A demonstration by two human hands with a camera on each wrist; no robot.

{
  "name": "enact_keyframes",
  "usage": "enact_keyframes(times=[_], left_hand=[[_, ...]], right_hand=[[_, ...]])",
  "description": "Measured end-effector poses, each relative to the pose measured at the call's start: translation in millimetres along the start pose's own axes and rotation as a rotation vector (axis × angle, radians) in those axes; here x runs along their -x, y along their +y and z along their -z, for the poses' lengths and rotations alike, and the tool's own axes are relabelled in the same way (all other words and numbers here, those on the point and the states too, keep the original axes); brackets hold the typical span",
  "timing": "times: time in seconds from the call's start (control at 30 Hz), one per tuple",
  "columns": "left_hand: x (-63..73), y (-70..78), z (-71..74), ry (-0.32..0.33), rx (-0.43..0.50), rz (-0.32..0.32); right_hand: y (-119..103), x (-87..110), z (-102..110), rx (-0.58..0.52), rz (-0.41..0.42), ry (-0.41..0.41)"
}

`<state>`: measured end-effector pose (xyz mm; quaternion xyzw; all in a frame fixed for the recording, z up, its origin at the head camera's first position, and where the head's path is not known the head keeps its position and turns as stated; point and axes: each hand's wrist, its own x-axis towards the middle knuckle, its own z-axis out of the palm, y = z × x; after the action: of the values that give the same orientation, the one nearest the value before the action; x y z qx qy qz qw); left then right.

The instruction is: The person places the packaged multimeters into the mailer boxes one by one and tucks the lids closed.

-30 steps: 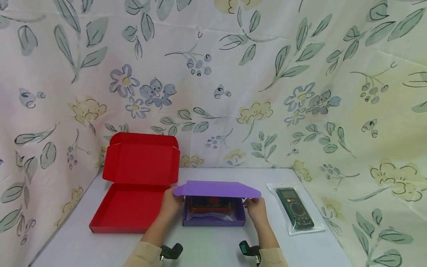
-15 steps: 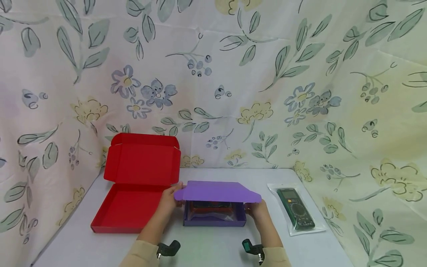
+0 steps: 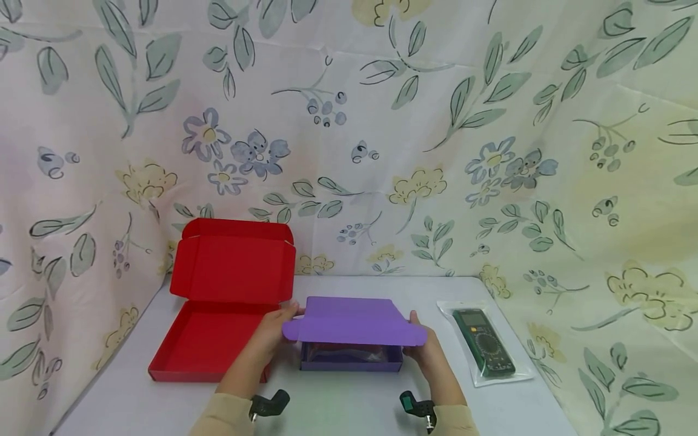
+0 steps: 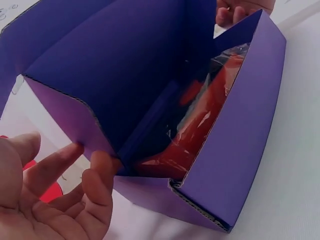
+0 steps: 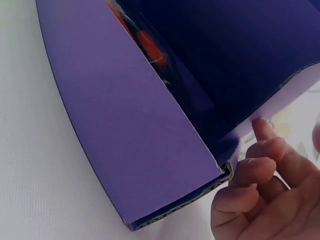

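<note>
A small purple cardboard box with a joined lid (image 3: 351, 366) is sitting on the white table (image 3: 349, 406), in front of the person at twelve o'clock. Its lid (image 3: 349, 318) is leaning over the box and leaving a gap at six o'clock. Inside, a red and dark thing in clear plastic (image 4: 207, 107) is showing. At the box's nine o'clock, the left hand (image 3: 275, 330) is staying half open, with loosely bent fingertips just touching the lid's side flap. At three o'clock, the right hand (image 3: 428, 348) is also half open; one fingertip is touching the flap there, and the other fingers are bending beside the box's corner. A bigger red cardboard box (image 3: 234, 266) is standing wide open at ten o'clock. A green handheld meter with a round dial (image 3: 484, 342) is lying in a clear plastic bag at three o'clock, past the right hand.
</note>
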<state>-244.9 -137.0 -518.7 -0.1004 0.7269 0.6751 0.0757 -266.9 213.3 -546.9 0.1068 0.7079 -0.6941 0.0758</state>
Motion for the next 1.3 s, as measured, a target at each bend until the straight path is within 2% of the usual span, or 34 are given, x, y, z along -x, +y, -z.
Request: enact_keyframes(times=[0.23, 0.37, 0.63, 0.73, 0.83, 1.0, 1.3], left_hand=[[3.2, 1.6, 4.2, -0.041, 0.006, 0.019], [6.0, 5.0, 5.8, -0.059, 0.012, 0.034], [8.4, 10.1, 1.8, 0.000, -0.208, -0.006], [8.9, 10.5, 0.1, 0.012, -0.262, -0.027], [8.9, 8.1, -2.0, 0.013, -0.289, -0.041], [10.5, 6.9, -5.5, 0.015, -0.277, -0.055], [15.4, 8.0, -11.7, 0.030, -0.307, -0.035]], right_hand=[[3, 2.5, 6, 0.006, 0.005, -0.104], [2, 2.9, 10, 0.015, -0.016, -0.134], [-7, 3.8, 18, 0.014, -0.071, -0.290], [-8, 4.0, 20, 0.046, -0.085, -0.331], [-7, 4.4, 19, 0.136, -0.056, -0.331], [-7, 6.6, 14, 0.289, 0.033, -0.246], [-6, 13.5, 11, 0.371, 0.100, -0.135]])
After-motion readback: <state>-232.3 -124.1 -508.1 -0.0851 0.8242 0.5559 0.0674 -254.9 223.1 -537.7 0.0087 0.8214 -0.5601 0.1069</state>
